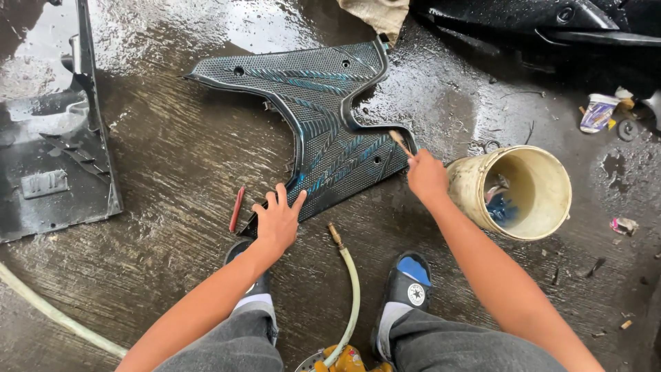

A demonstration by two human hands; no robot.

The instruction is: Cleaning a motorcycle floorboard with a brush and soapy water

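Note:
A black textured plastic panel with blue streaks (pixel 323 117) lies flat on the wet concrete floor. My left hand (pixel 279 220) rests with spread fingers on the panel's near corner, pressing it down. My right hand (pixel 425 176) grips a small brush (pixel 400 142), whose bristle end touches the panel's right edge. A cream plastic bucket (pixel 544 200) lies tipped on its side just right of my right hand, with blue liquid and a rag inside.
A thin hose with a brass nozzle (pixel 351 275) runs between my shoes. A red stick (pixel 237 208) lies left of my left hand. A grey panel (pixel 55 158) sits at far left, a cloth (pixel 375 14) at top, and litter (pixel 597 114) at right.

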